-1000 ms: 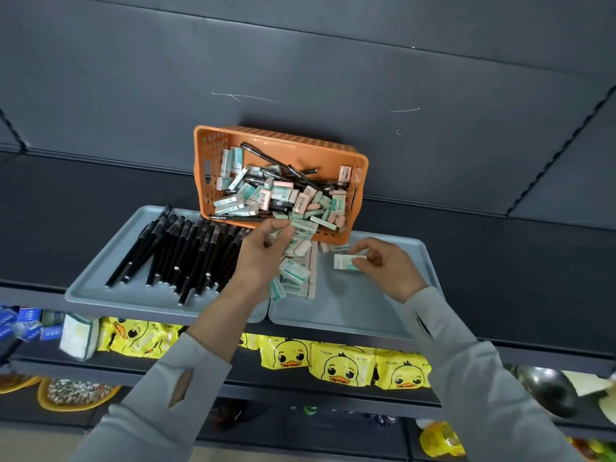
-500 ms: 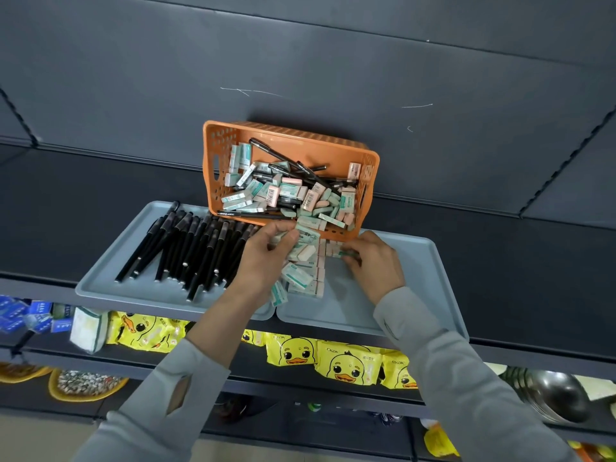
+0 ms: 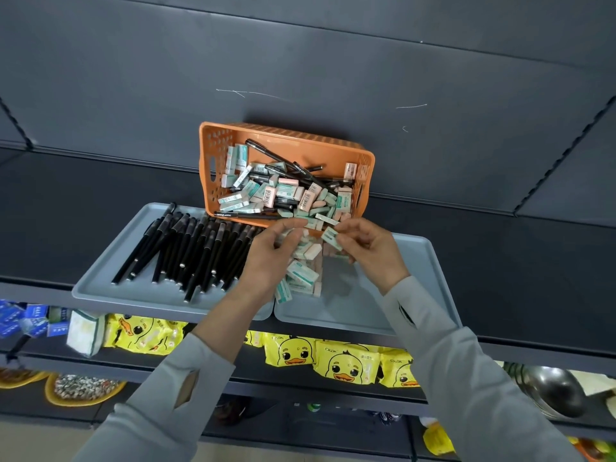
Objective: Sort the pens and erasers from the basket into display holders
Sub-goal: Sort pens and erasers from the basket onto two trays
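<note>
progress looks mid | pens point(image 3: 186, 248) laid left of left grip point(image 3: 270, 258) | eraser pile point(image 3: 301, 275) between grips | basket point(image 3: 283, 135) beyond, mixed stock left | right grip point(image 3: 370, 251) pinches eraser point(image 3: 330, 235) | left grip curled, hold unclear

Your open room is the bare right half of the right tray point(image 3: 363, 305). The eraser pile point(image 3: 301, 275) crowds its left side, the orange basket point(image 3: 293, 135) blocks the back, and pens point(image 3: 186, 248) fill the left tray point(image 3: 110, 290).
</note>
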